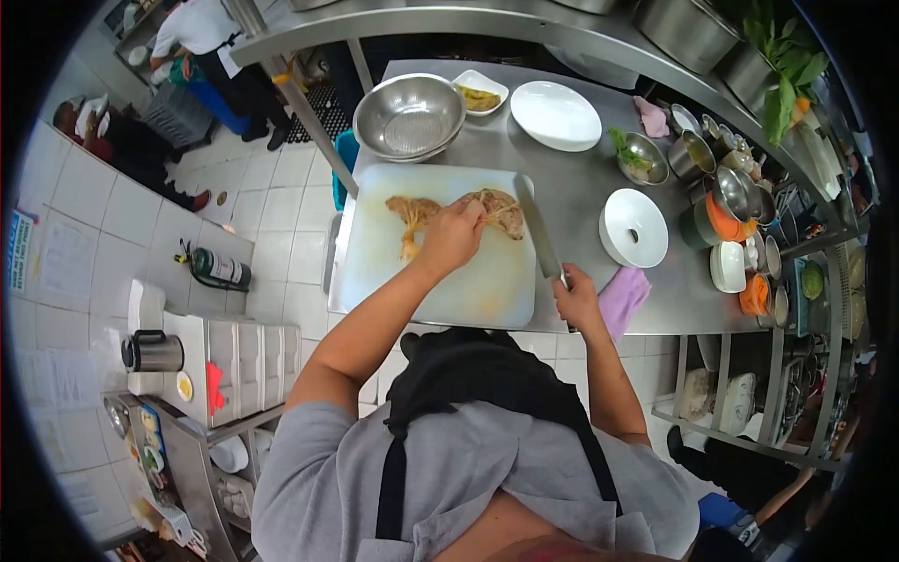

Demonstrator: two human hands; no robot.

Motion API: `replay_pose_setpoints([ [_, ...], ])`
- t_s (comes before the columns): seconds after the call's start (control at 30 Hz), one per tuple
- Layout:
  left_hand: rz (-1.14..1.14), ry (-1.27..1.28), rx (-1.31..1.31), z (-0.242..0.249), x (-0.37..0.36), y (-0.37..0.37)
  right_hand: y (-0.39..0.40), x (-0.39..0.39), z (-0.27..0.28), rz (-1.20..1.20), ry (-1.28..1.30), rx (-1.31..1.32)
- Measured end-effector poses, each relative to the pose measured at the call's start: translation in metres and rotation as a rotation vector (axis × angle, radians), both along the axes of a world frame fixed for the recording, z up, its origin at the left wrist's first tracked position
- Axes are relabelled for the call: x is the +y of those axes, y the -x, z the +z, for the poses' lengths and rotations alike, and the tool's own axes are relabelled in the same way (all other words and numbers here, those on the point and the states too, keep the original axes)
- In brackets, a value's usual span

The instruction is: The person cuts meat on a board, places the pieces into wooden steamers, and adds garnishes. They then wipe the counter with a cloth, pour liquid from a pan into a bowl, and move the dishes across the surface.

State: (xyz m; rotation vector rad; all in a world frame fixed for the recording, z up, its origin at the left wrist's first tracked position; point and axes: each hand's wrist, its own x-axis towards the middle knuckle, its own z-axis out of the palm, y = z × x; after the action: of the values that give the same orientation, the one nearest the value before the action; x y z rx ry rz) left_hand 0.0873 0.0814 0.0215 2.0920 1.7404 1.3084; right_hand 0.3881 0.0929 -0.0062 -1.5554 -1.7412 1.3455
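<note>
A white cutting board [449, 281] lies on the steel table [581, 197]. My left hand [453, 236] is closed on a brown, wrinkled piece of food [503, 214] at the board's upper right. A second brown piece [412, 214], with a pale yellowish lower end, lies just left of that hand. My right hand [577, 300] grips the handle of a large knife [537, 225], beside the board's right edge. The blade points away from me, its tip near the board's upper right corner.
Beyond the board are a steel bowl [409, 117], a small dish [479, 94] and a white plate [556, 116]. At right are a white bowl [633, 229], a purple cloth [623, 300] and several containers. A steel shelf [524, 26] crosses above. People stand at upper left.
</note>
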Motion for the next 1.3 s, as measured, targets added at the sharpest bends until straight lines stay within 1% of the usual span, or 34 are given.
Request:
replay_pose_setpoints([
  [0.03,0.01,0.117,0.019,-0.018,-0.001,-0.001,-0.002,-0.004,0.008,0.007,0.005,-0.009],
  [0.07,0.018,0.234,0.038,-0.034,-0.001,-0.001,-0.002,-0.008,0.015,-0.037,0.019,0.037],
  [0.1,-0.004,0.267,-0.041,-0.047,-0.009,-0.002,-0.003,-0.013,0.023,-0.082,0.034,0.083],
  [0.13,0.0,0.272,-0.046,-0.051,-0.013,-0.002,-0.003,-0.016,0.033,-0.079,0.038,0.079],
  [0.17,0.018,0.3,-0.097,-0.056,-0.018,-0.003,-0.003,-0.02,0.043,-0.041,0.038,0.108],
  [0.23,0.041,0.348,-0.158,-0.068,-0.032,-0.005,-0.002,-0.033,0.043,-0.002,0.058,0.129],
  [0.27,0.061,0.334,-0.206,-0.073,-0.035,-0.006,0.001,-0.037,0.04,0.075,-0.06,0.064],
  [0.3,0.08,0.319,-0.253,-0.074,-0.038,-0.006,0.006,-0.041,0.042,0.151,-0.179,0.0],
  [0.33,0.082,0.327,-0.258,-0.074,-0.041,-0.008,0.013,-0.046,0.045,0.152,-0.169,-0.004],
  [0.4,0.107,0.239,-0.371,-0.076,-0.045,-0.01,0.025,-0.052,0.053,0.262,-0.139,-0.027],
  [0.43,0.111,0.242,-0.376,-0.079,-0.047,-0.009,0.026,-0.053,0.045,0.306,-0.124,-0.083],
  [0.53,0.139,0.243,-0.346,-0.083,-0.051,-0.005,0.035,-0.058,0.04,0.348,-0.106,-0.144],
  [0.6,0.128,0.317,-0.308,-0.084,-0.055,-0.002,0.036,-0.056,0.041,0.374,-0.082,-0.199],
  [0.67,0.118,0.323,-0.269,-0.082,-0.059,0.003,0.032,-0.055,0.038,0.386,-0.168,-0.235],
  [0.7,0.099,0.321,-0.226,-0.083,-0.06,0.004,0.029,-0.054,0.035,0.392,-0.162,-0.238],
  [0.77,0.099,0.315,-0.224,-0.087,-0.061,0.005,0.027,-0.052,0.03,0.421,-0.27,-0.286],
  [0.87,0.11,0.302,-0.242,-0.081,-0.064,0.004,0.032,-0.055,0.037,0.431,-0.266,-0.343],
  [0.93,0.13,0.296,-0.266,-0.08,-0.066,0.004,0.03,-0.056,0.045,0.441,-0.259,-0.324],
  [1.1,0.131,0.307,-0.18,-0.08,-0.07,0.007,0.027,-0.059,0.059,0.489,-0.255,-0.326],
  [1.2,0.119,0.316,-0.205,-0.078,-0.07,0.008,0.027,-0.058,0.064,0.533,-0.233,-0.391],
  [1.23,0.126,0.318,-0.21,-0.077,-0.071,0.008,0.028,-0.058,0.066,0.563,-0.249,-0.45],
  [1.27,0.1,0.318,-0.22,-0.075,-0.071,0.009,0.03,-0.058,0.067,0.592,-0.264,-0.508],
  [1.3,0.069,0.32,-0.227,-0.075,-0.071,0.011,0.033,-0.059,0.066,0.594,-0.26,-0.505],
])
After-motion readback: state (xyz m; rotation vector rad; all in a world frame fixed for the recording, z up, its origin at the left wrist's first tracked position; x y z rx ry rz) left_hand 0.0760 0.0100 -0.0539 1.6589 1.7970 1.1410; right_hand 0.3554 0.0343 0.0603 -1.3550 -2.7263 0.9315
